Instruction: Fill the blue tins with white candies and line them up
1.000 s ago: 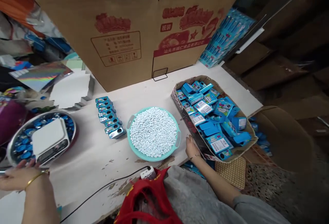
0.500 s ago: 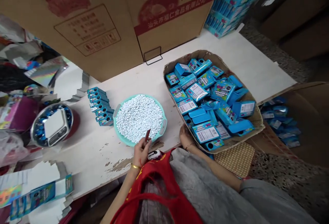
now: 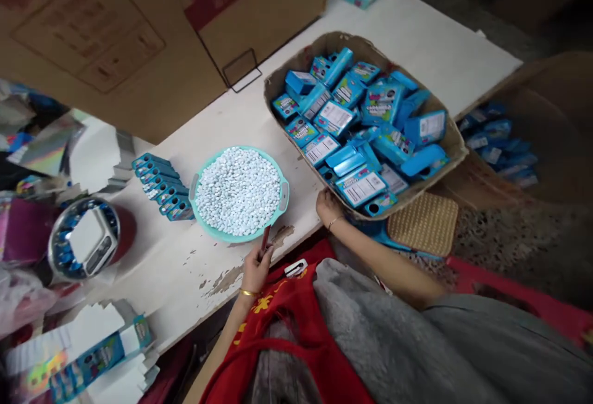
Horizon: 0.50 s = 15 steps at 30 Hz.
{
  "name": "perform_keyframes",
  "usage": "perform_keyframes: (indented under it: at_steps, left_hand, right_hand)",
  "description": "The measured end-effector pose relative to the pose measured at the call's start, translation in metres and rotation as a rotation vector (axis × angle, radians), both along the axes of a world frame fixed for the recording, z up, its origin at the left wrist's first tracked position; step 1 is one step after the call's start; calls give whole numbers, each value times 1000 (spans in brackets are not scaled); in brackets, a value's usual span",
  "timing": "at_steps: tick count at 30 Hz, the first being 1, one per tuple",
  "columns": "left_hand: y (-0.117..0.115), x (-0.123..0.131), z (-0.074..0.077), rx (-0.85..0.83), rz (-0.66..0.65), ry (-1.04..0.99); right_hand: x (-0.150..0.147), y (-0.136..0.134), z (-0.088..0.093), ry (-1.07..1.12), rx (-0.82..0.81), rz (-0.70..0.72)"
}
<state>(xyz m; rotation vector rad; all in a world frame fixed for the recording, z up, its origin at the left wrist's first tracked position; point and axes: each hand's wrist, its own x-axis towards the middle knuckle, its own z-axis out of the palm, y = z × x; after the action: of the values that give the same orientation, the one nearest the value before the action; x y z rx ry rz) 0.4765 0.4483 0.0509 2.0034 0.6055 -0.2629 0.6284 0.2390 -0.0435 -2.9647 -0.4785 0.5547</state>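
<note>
My left hand (image 3: 256,269) is closed on a dark red stick (image 3: 265,237), which points up at the near rim of a turquoise bowl (image 3: 217,235). Small white candies (image 3: 237,191) fill this bowl. At the table's front edge, my right hand (image 3: 328,207) has its fingers curled against the near left side of a cardboard tray (image 3: 456,160), and some fingers are hidden. Blue candy boxes (image 3: 361,186) lie heaped in the tray. Left of the bowl stands a row of small blue boxes (image 3: 162,185) with round holes in their ends.
A large carton (image 3: 152,39) stands at the back. On the left, a metal bowl (image 3: 52,243) holds blue packets and a white scale (image 3: 92,240). Flat printed card sheets (image 3: 95,354) lie front left. A woven-seat stool (image 3: 421,225) and a carton of blue packs (image 3: 551,120) are right.
The view has turned and shifted, so the table appears rotated. The stick now stands more upright in my left hand. My right hand stays beside the tray.
</note>
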Motion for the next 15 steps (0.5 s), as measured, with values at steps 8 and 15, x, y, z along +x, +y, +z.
perform_keyframes:
  at_steps: [8, 15]
  left_hand:
    - [54, -31, -18, 79, -469, 48]
    - [25, -50, -33, 82, -600, 90]
  right_hand:
    - [1, -11, -9, -91, -73, 88]
    - [-2, -14, -20, -155, -76, 48]
